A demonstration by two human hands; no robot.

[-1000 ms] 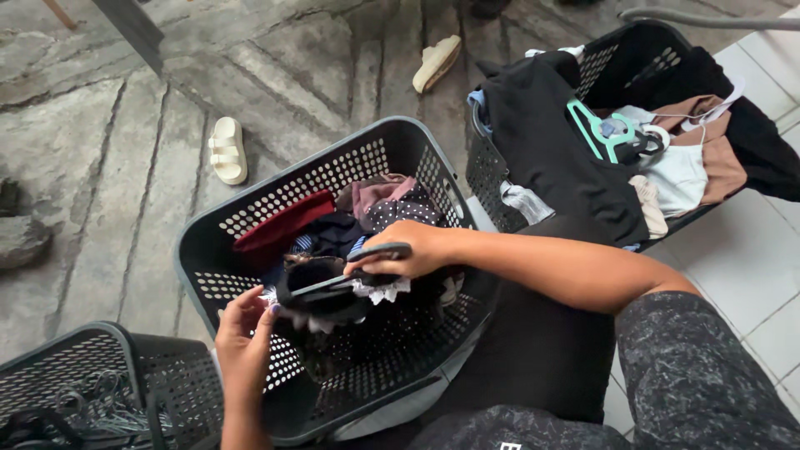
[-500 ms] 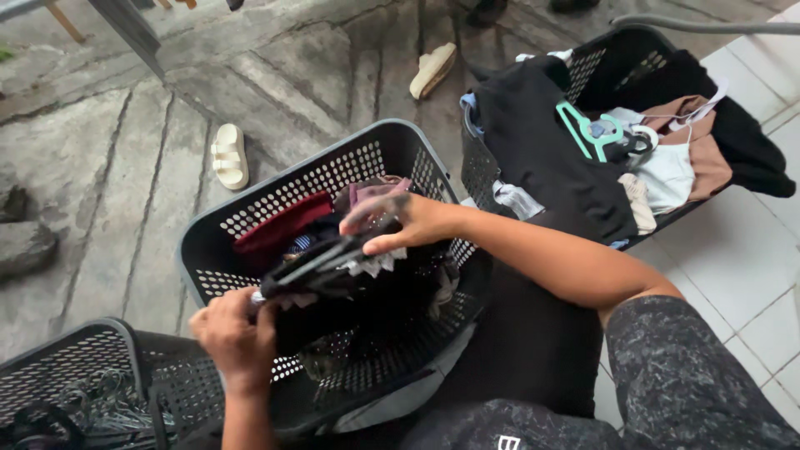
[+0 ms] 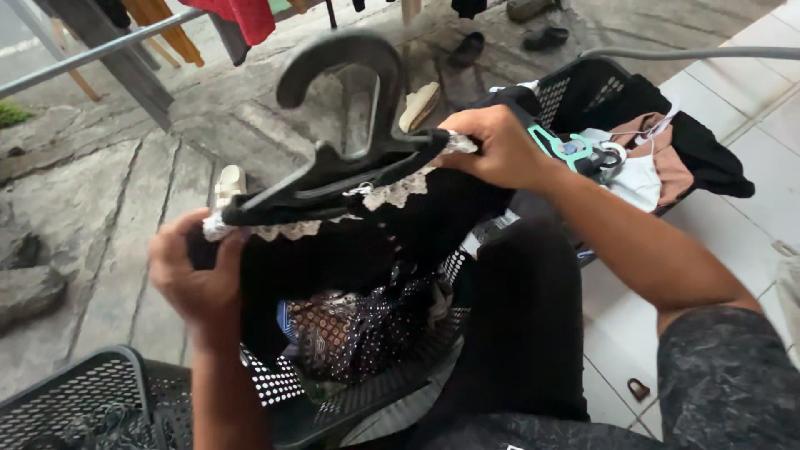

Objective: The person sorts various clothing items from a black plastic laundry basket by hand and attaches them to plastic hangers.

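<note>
**Garment on hanger, held over basket**

Black hanger [image 3: 350, 158] carries a black garment [image 3: 367, 242] with white lace trim, raised above the dark perforated basket [image 3: 375, 392]. Left hand [image 3: 196, 279] closed on the garment's left end at the hanger tip; right hand [image 3: 496, 150] closed on the right end. Patterned cloth [image 3: 350, 329] lies in the basket below. Second basket [image 3: 583, 83] behind the right hand holds clothes and a teal hanger [image 3: 554, 146]. Pale sandal [image 3: 227, 183] on the concrete floor.
</note>
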